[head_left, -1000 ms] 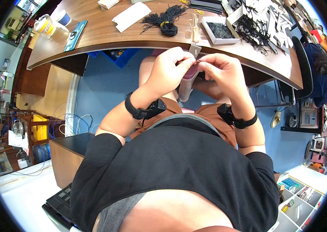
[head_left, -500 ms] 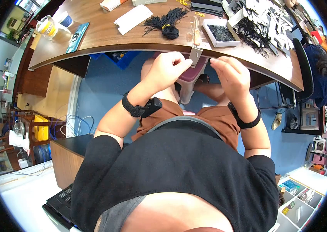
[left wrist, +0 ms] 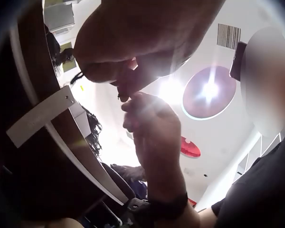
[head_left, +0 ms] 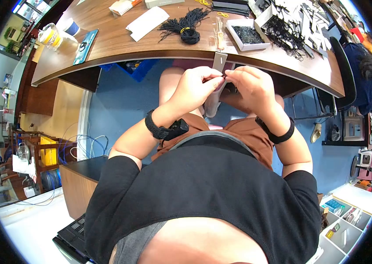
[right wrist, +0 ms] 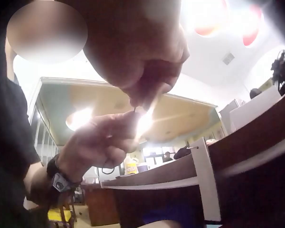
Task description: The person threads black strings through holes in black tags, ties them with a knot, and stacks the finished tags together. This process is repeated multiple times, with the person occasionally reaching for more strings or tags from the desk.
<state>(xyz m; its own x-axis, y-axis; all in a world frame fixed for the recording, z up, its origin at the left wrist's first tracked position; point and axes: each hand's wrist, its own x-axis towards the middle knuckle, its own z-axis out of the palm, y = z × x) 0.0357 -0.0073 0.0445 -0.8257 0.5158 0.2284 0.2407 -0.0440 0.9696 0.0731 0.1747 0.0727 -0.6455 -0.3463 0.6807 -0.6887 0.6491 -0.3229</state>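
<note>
In front of the desk edge, both hands meet fingertip to fingertip. The left hand pinches a short black cord between thumb and forefinger; its loose end sticks out past the fingers in the left wrist view. Opposite it, the right hand has its thumb and fingertips together at the same dark strand, which is mostly hidden by the fingers. Just beyond the fingertips, a grey-white tag with a small hole hangs over the desk edge.
On the brown desk lie a bundle of black cords with a yellow tie, a white box of small black pieces, and a heap of corded tags. A blue booklet and a cup stand left.
Half a second ago the right hand had drawn away to the right of the left hand. Now it has come back, and the fingertips meet again in front of the tag.
</note>
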